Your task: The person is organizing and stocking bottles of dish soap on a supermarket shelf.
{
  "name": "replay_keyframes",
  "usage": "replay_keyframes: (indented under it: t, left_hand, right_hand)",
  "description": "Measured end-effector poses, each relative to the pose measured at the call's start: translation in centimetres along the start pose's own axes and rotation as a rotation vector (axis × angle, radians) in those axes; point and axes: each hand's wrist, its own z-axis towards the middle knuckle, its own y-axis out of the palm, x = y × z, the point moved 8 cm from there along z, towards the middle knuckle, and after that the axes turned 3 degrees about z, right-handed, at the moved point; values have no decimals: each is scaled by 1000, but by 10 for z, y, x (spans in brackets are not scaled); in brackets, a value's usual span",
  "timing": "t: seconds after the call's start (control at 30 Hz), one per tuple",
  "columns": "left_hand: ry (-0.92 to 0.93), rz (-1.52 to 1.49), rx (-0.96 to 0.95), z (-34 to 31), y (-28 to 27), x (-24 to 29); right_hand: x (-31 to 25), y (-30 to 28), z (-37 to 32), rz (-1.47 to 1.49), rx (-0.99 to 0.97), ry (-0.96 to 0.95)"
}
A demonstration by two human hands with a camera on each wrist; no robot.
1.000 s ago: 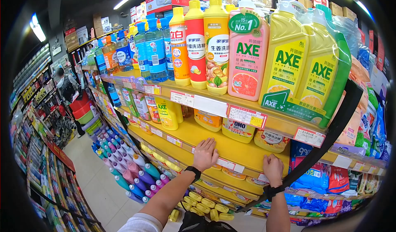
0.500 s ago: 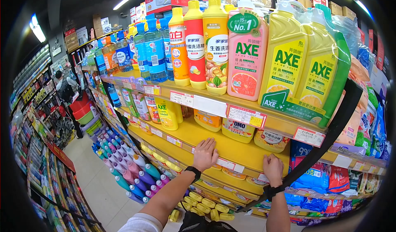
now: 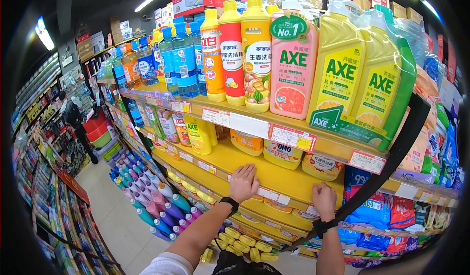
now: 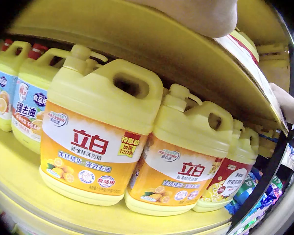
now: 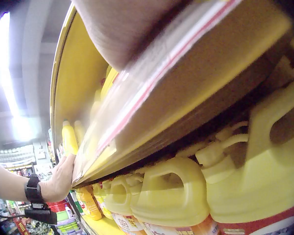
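Note:
My left hand (image 3: 243, 182) rests on the front of a yellow shelf (image 3: 281, 178), fingers relaxed and extended, nothing held. My right hand (image 3: 324, 200) rests at the same shelf's front edge, further right, with fingers loosely curled and nothing visible in it. Behind the hands, under the upper shelf, stand an OMO dish soap jug (image 3: 282, 155) and another label-fronted jug (image 3: 321, 166). To the left is a yellow AXE bottle (image 3: 198, 135). In the left wrist view, yellow handled dish soap jugs (image 4: 95, 132) line the shelf below my hand.
Above, a shelf holds pink (image 3: 293, 64) and yellow AXE bottles (image 3: 338, 69). A black strap (image 3: 391, 170) crosses at right. Several colourful bottles (image 3: 164, 201) stand on the floor at left. A person (image 3: 73, 118) is in the aisle beside red tubs (image 3: 97, 124).
Both hands and the bottles stay where they were. In the aisle at far left, the person shifts slightly left and turns.

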Motion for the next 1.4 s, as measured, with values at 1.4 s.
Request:
replay_keyframes:
  t: [1.4]
  left_hand:
    - [310, 119, -111, 184, -25, -39]
  right_hand:
    - [5, 2, 1, 28, 36, 3]
